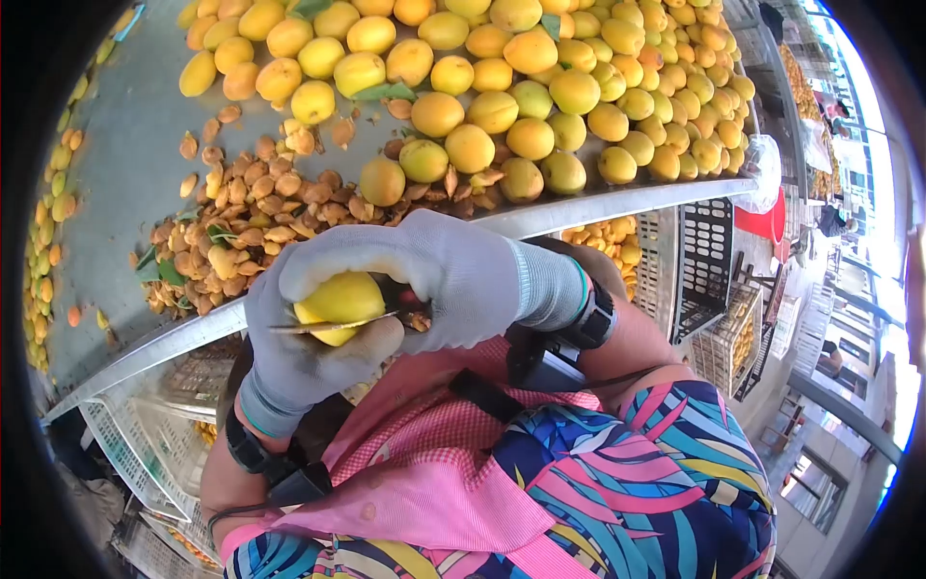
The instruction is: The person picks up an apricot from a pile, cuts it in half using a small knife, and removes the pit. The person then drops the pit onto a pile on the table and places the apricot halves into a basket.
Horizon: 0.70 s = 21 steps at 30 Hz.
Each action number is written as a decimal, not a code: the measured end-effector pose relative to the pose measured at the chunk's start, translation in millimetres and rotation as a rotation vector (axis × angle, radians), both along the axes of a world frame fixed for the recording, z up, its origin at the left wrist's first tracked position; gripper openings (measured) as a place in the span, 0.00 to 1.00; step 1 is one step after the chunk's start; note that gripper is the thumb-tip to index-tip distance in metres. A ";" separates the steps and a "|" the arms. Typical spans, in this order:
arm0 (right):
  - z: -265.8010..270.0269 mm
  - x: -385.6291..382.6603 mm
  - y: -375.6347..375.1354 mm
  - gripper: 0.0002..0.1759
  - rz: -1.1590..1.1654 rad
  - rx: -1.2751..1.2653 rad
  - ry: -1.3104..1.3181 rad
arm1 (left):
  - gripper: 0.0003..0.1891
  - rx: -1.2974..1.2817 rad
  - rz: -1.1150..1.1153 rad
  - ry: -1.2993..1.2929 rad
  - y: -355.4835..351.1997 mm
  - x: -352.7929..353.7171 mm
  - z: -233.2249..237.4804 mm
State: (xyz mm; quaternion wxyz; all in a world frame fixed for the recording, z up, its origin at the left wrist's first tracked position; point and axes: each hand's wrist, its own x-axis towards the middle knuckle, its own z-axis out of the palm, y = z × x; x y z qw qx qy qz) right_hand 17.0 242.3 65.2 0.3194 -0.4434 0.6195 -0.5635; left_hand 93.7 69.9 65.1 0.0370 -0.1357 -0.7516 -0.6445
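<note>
Both my hands wear grey gloves and meet in front of my body at the table's edge. My left hand (299,372) is closed around a yellow apricot (345,297), holding it from the left and below. A small knife is gripped in my right hand (458,280); its thin blade (333,326) lies across the lower part of the apricot, pointing left. The right fingers curl over the top of the fruit, and most of the knife's handle is hidden in the glove. Just beyond the hands lies a heap of brown apricot pits (256,207).
Many whole apricots (531,53) cover the far and right side of the metal table (106,241), whose raised rim (598,203) runs before me. Below are a black crate (704,256) and white crates (145,434). A red bucket (762,222) stands at right.
</note>
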 end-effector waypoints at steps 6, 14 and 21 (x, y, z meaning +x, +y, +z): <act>7.9 -10.2 -12.6 0.37 -0.244 -0.105 0.245 | 0.23 0.272 0.005 0.068 10.4 -20.2 4.2; 12.5 -7.6 -9.2 0.46 -0.333 0.102 0.010 | 0.21 0.380 0.286 -0.391 1.8 -14.7 -3.7; -2.9 0.2 -12.4 0.42 -0.347 0.114 0.237 | 0.26 0.445 0.216 -0.394 -4.5 -20.9 2.9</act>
